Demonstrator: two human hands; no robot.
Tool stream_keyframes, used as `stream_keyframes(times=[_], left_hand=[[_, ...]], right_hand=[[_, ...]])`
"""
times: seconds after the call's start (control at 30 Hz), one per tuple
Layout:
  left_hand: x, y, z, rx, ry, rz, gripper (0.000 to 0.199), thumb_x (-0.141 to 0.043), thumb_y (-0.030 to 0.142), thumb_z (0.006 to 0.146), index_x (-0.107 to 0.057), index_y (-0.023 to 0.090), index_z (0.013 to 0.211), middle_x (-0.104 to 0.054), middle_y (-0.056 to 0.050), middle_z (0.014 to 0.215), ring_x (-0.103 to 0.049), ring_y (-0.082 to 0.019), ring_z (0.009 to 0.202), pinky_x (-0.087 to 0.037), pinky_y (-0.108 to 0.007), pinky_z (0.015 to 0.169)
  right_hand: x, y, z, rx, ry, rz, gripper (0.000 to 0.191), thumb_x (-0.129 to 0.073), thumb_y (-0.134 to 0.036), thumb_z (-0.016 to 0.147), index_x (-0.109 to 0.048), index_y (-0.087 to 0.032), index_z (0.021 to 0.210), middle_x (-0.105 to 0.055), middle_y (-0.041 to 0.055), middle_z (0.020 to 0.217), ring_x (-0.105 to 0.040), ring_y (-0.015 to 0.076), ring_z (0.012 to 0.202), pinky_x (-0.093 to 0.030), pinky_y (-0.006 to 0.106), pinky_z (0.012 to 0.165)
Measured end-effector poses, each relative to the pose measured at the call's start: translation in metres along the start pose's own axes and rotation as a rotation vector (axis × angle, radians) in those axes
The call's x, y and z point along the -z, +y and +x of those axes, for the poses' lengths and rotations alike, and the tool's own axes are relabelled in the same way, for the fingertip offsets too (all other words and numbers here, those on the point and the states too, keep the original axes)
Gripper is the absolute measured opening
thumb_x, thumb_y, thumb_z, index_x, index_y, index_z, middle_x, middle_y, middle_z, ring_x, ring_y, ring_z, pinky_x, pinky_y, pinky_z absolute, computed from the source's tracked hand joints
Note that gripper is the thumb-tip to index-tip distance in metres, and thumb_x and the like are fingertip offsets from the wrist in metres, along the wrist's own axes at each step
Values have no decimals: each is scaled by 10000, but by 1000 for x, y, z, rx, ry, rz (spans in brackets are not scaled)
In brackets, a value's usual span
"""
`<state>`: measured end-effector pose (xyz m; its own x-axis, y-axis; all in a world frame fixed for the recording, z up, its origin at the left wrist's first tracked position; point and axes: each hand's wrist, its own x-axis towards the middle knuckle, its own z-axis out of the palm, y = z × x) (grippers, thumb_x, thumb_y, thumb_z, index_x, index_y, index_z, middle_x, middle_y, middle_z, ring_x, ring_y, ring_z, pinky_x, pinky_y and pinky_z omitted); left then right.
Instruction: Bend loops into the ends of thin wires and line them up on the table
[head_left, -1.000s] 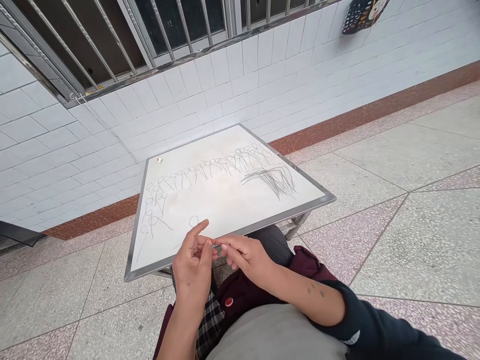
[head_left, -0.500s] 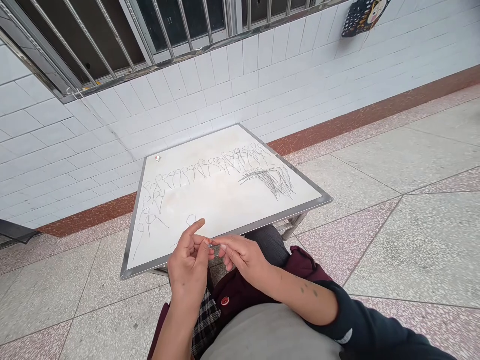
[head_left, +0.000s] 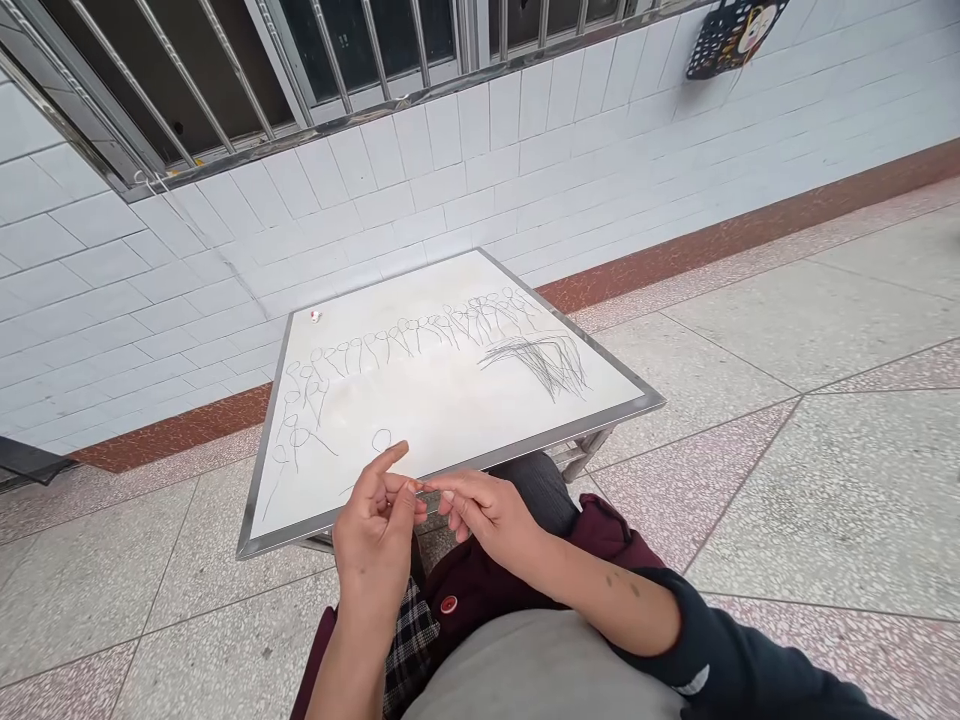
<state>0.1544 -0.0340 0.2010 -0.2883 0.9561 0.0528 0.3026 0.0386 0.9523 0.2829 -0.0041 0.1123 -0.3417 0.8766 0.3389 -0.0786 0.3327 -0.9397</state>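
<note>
My left hand and my right hand meet fingertip to fingertip in front of the near table edge. The left thumb pinches against a finger, while its index finger points up and away. On the right, thumb and index finger are pressed together, with the other fingers curled below. Whatever lies between the fingertips is too small to make out. Beneath the hands a maroon garment with a red button lies across my lap. Black-and-white plaid cloth shows beside the button.
A white table with a grey metal rim and drawn figures stands ahead against a tiled wall. Toward its back left corner sits a small red-and-white item. A dotted bag hangs on the wall beside the barred window.
The view has shifted very slightly. Both hands keep nearly the same pose, fingertips still together.
</note>
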Motion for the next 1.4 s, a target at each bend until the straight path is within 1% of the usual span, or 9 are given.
stream_keyframes(times=[0.47, 0.73, 0.9, 1.0, 1.13, 1.2, 1.27, 1.33, 1.4], left_hand=[[9, -13, 13, 4, 25, -76, 400, -605, 298, 792, -588, 218, 1184, -605, 32, 733, -589, -103, 594, -539, -247, 622], [31, -18, 23, -51, 138, -88, 411, -632, 299, 775, -595, 221, 1176, -615, 34, 733, -589, -97, 604, -530, -234, 625], [38, -15, 26, -47, 159, -89, 434, -643, 289, 767, -591, 190, 1187, -611, 30, 722, -586, -107, 621, -534, -251, 648], [39, -15, 28, -50, 160, -110, 445, -652, 292, 755, -593, 181, 1182, -617, 29, 715, -586, -110, 616, -537, -255, 640], [40, -18, 28, -54, 98, -119, 456, -637, 293, 767, -565, 197, 1207, -609, 38, 705, -582, -107, 610, -530, -247, 620], [40, -18, 27, -53, 46, -110, 464, -624, 294, 778, -545, 206, 1226, -612, 34, 720, -580, -110, 618, -526, -242, 605], [38, -17, 27, -56, 3, -80, 471, -614, 293, 783, -530, 213, 1240, -620, 27, 733, -578, -112, 617, -511, -228, 572], [34, -13, 27, -66, -49, -47, 499, -609, 284, 782, -504, 227, 1266, -628, 26, 728, -574, -114, 608, -487, -210, 528], [29, -8, 27, -70, -119, -44, 534, -603, 278, 781, -470, 238, 1297, -630, 31, 711, -568, -117, 594, -470, -204, 498]], right_hand=[[7, 15, -7, -71, -14, -40, 299, -413, -308, 950, -639, -215, 1122, -608, 14, 815, -575, 72, 590, -545, 195, 535], [15, 33, -15, -121, -90, -114, 309, -393, -326, 957, -629, -213, 1121, -596, 23, 838, -570, 77, 587, -540, 208, 548], [14, 32, -17, -114, -114, -178, 313, -355, -329, 968, -614, -198, 1087, -574, 17, 785, -566, 89, 590, -506, 193, 509], [15, 33, -19, -51, -105, -263, 315, -331, -317, 976, -613, -195, 1047, -565, 8, 727, -538, 91, 554, -492, 203, 517], [23, 28, -17, 39, -154, -408, 290, -339, -285, 980, -612, -214, 1043, -600, 11, 712, -566, 128, 625, -513, 262, 621], [29, 20, -11, 93, -160, -484, 244, -398, -285, 966, -614, -230, 1065, -651, 41, 839, -601, 176, 803, -523, 327, 737], [31, 8, 0, 159, -99, -531, 220, -494, -310, 930, -606, -237, 1106, -651, 73, 1005, -579, 217, 959, -507, 387, 831], [29, -5, 15, 216, -49, -501, 275, -569, -336, 892, -593, -238, 1148, -631, 88, 1057, -576, 217, 961, -516, 375, 810], [23, -15, 30, 254, -43, -400, 273, -585, -335, 881, -608, -238, 1135, -631, 74, 994, -599, 179, 853, -532, 303, 694]])
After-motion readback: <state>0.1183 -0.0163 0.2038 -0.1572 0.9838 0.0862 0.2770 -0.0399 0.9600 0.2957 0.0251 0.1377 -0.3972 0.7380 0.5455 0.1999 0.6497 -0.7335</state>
